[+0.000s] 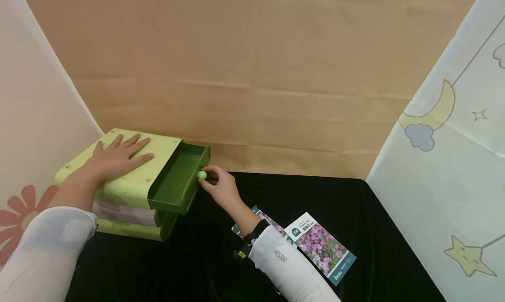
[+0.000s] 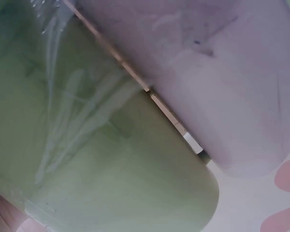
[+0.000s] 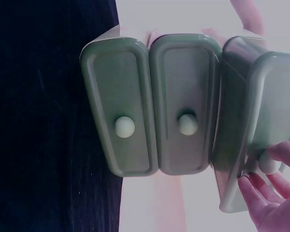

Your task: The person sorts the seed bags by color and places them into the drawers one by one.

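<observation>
Pinching knob (image 1: 202, 175), right hand (image 1: 222, 189), left hand (image 1: 113, 160) atop cabinet (image 1: 132, 189)

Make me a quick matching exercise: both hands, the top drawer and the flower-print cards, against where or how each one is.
1. Left hand
2. Right hand
3. Top drawer
4. Flower-print cards

A. Lying on the black tabletop
B. Sticking out, open
C. Resting on the cabinet, fingers spread
D. Pinching a round knob

Pairs: 1-C, 2-D, 3-B, 4-A

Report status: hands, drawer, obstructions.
Left hand spread on cabinet. Right hand pinching knob. Top drawer partly open. No obstruction visible.
</observation>
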Demonstrator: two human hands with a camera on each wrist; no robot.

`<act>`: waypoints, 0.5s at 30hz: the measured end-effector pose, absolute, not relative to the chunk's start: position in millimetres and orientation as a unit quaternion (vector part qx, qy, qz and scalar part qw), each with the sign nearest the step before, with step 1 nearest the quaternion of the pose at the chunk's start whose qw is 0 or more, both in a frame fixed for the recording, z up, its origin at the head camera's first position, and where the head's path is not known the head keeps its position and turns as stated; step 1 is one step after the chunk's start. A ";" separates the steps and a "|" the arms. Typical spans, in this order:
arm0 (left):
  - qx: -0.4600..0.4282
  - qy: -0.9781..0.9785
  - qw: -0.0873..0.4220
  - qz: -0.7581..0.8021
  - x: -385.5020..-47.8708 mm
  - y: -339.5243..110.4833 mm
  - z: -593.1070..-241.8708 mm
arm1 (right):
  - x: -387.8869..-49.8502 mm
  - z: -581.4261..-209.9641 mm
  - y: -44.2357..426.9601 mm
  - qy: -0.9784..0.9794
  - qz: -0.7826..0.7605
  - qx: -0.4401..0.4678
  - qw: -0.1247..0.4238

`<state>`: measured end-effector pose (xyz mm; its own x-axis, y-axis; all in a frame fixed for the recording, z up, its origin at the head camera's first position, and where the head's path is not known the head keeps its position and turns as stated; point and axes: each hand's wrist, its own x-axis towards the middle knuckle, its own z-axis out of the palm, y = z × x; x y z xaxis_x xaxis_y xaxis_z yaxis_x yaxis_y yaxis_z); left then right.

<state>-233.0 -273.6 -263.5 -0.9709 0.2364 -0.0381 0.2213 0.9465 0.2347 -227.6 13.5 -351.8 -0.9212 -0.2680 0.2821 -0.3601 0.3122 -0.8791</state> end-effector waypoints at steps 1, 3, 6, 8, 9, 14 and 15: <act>0.116 0.986 0.032 0.115 -233.2 -273.6 -263.4 | -227.0 -351.5 16.5 -0.807 0.557 0.191 0.039; 0.116 0.986 0.032 0.114 -233.7 -274.0 -263.5 | -226.1 -351.2 21.9 -0.804 0.564 0.185 0.036; 0.116 0.987 0.033 0.110 -234.0 -275.3 -263.9 | -224.3 -350.5 28.9 -0.800 0.571 0.180 0.032; 0.115 0.987 0.033 0.109 -233.8 -276.4 -264.3 | -222.5 -349.9 32.8 -0.799 0.574 0.179 0.028; 0.115 0.987 0.034 0.108 -233.6 -276.9 -264.5 | -221.6 -349.7 34.5 -0.799 0.574 0.179 0.026; 0.116 0.987 0.034 0.110 -233.0 -278.3 -265.0 | -218.6 -349.7 42.5 -0.796 0.580 0.174 0.019; 0.116 0.986 0.034 0.111 -232.8 -278.3 -265.0 | -218.4 -350.2 43.8 -0.795 0.581 0.173 0.018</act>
